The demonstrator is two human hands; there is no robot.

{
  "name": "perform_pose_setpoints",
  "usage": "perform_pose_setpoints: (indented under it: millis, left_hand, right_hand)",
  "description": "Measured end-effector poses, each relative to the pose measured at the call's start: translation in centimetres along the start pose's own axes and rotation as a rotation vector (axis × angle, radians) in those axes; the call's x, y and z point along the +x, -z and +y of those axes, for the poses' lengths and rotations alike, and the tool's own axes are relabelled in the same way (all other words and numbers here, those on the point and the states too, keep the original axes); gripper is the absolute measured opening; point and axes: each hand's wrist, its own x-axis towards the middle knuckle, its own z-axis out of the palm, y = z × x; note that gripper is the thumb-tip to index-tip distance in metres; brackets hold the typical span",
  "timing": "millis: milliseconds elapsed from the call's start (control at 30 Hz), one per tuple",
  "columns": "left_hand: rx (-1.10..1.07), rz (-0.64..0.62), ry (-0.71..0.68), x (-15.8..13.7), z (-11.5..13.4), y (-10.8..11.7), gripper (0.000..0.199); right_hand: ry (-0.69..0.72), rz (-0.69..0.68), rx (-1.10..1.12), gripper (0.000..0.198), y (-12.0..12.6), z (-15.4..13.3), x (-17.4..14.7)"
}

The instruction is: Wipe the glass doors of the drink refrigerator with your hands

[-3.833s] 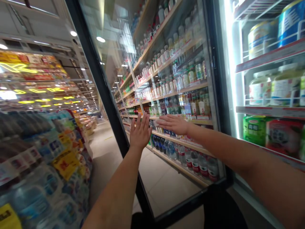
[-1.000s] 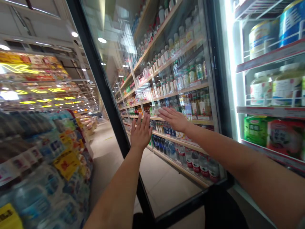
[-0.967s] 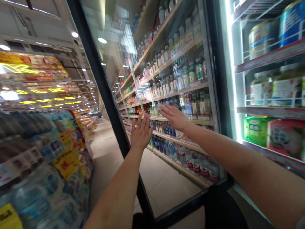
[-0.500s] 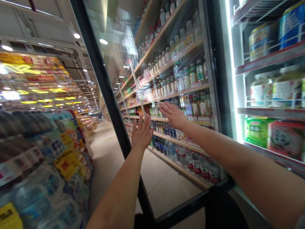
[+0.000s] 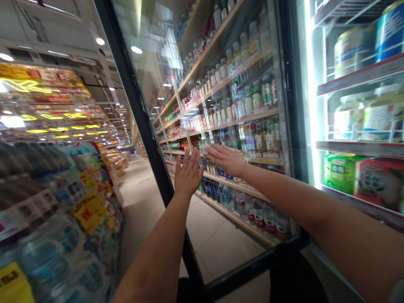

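A tall glass door in a black frame stands swung open in front of me. My left hand lies flat against the glass, fingers spread and pointing up, close to the frame's left side. Just right of it, my right hand is stretched out flat on the pane, fingers pointing left. A small whitish patch shows at the right fingertips; whether it is a cloth or tissue, or a reflection, I cannot tell. The left hand holds nothing. Both palms are turned away from view.
Shelves of bottles show through the glass. To the right is a lit cooler with jars, cans and a green package on wire shelves. Wrapped bottle packs are stacked at left, beside an aisle floor.
My right hand has slid slightly down and left along the glass, closer to my left hand. My left hand has stayed nearly in place. The view has shifted slightly.
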Motion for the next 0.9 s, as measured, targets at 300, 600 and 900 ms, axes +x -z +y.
perform_pose_setpoints:
  millis: [300,600,900]
  left_hand:
    - [-0.017,0.013,-0.007,-0.1,-0.2,-0.1,0.067]
    - [0.041,0.031,-0.018,-0.1,-0.1,-0.1,0.065]
    - [0.025,0.032,-0.017,-0.1,-0.1,-0.1,0.064]
  right_hand:
    - [-0.13,0.038,-0.04,0.073,0.5,0.9,1.0]
    - [-0.049,-0.029,-0.085,0.06,1.4,1.2,0.9]
    - [0.166,-0.099,-0.012,0.058,0.6,0.9,-0.5]
